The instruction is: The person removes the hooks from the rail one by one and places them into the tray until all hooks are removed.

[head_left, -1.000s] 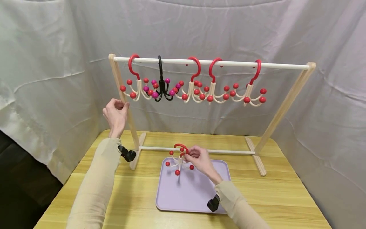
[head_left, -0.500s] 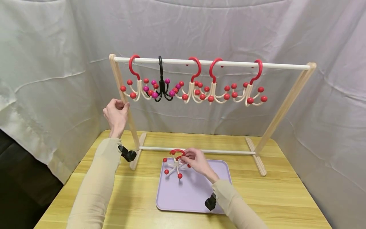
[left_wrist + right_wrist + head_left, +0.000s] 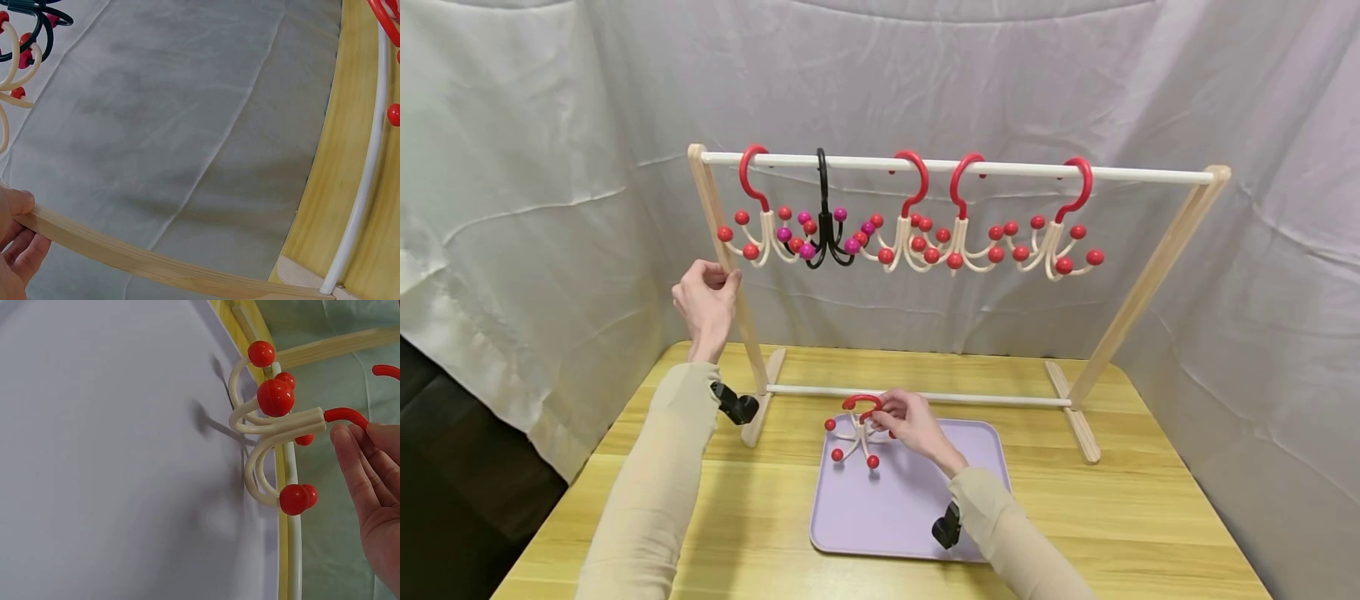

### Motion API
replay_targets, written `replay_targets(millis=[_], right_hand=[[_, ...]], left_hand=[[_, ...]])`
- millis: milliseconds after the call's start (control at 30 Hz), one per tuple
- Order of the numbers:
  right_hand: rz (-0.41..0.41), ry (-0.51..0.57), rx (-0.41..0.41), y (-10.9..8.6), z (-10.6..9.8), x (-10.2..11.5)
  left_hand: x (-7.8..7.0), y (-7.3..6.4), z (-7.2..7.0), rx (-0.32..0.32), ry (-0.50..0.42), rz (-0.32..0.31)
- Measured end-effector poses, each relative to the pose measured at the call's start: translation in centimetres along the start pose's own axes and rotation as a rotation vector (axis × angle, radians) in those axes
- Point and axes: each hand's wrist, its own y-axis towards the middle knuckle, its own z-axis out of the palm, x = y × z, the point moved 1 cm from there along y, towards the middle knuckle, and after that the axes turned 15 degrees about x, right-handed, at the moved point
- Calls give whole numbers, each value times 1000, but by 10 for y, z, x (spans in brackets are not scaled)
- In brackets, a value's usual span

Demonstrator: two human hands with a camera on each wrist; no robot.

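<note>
My right hand (image 3: 913, 423) pinches the red hook of a cream multi-arm hanger (image 3: 861, 429) with red ball tips, held over the lilac tray (image 3: 910, 508). In the right wrist view the hanger (image 3: 290, 425) lies sideways, thumb and fingers on its hook. At the left my left hand (image 3: 705, 302) grips the rack's wooden upright (image 3: 747, 333) between thumb and fingers; the left wrist view shows this hand (image 3: 19, 240) around the wood too. Several like hangers hang from the white top rail (image 3: 865, 163), one of them a black hanger (image 3: 824, 225) with magenta balls.
The lower white rail (image 3: 1000, 400) crosses just behind the tray. The rack's right upright (image 3: 1150, 287) stands on a wooden foot (image 3: 1073, 412). Grey cloth (image 3: 880, 75) encloses the wooden table (image 3: 1120, 517) at the back and sides.
My right hand has moved slightly left and down with the hanger, which has turned and tilted. The rightmost hanging hanger has swivelled on the rail. My left hand stays on the upright.
</note>
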Motion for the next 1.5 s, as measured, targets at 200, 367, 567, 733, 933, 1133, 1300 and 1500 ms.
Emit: replay_targets(millis=[200, 367, 567, 733, 933, 1133, 1300, 1500], right_hand=[[14, 10, 4, 1, 0, 0], [8, 8, 2, 2, 1, -1], [7, 0, -10, 2, 1, -2], [17, 16, -19, 2, 1, -1], [31, 34, -26, 1, 1, 0], [25, 65, -34, 0, 2, 1], [24, 29, -45, -1, 0, 0], [30, 6, -65, -5, -4, 3]], left_hand=[[-1, -1, -1, 6, 2, -10], [-2, -1, -1, 0, -4, -3], [-2, -2, -1, 6, -6, 4], [-2, -2, 0, 7, -4, 16], [-2, -3, 0, 6, 5, 5], [-2, -3, 0, 4, -2, 2], [-2, -2, 0, 3, -2, 8], [-2, -2, 0, 9, -4, 7]])
